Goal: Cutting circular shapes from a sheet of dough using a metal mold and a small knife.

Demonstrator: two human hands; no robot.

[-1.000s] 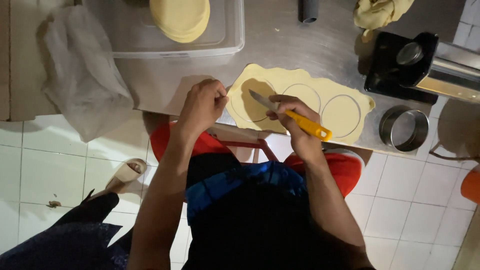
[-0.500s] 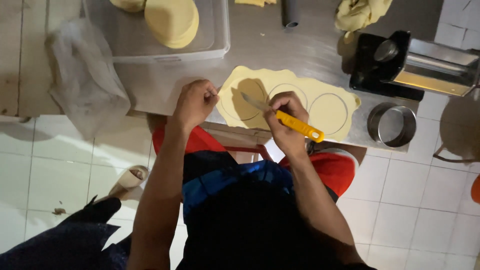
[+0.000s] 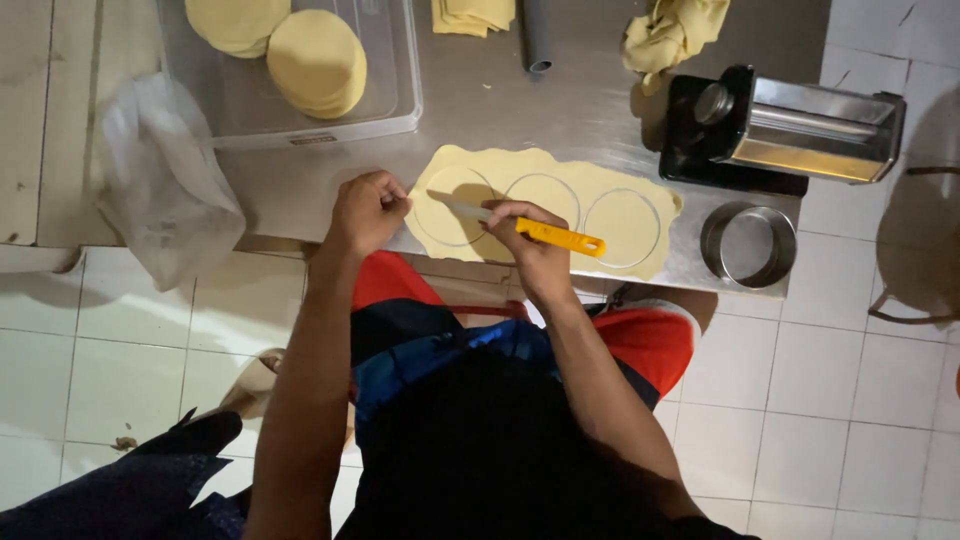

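A plastic bag [image 3: 165,185] lies at the counter's left edge, beside a clear tub [image 3: 400,95] holding dough rounds [image 3: 315,62]. The left hand [image 3: 365,212] is curled into a fist, holding nothing visible, touching the pale yellow dough sheet [image 3: 545,165], which lies flat with three circles scored in it. The right hand [image 3: 535,250] grips a yellow-handled knife [image 3: 525,228], blade on the leftmost circle. A metal ring [image 3: 748,245] and pasta roller [image 3: 790,130] stand right.

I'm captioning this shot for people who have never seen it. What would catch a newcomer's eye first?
The pale yellow dough sheet at the table's near edge, scored with three circles. The right hand holds a yellow-handled knife over it; the left hand rests closed at its left end. Stacked dough rounds fill a clear tray behind.
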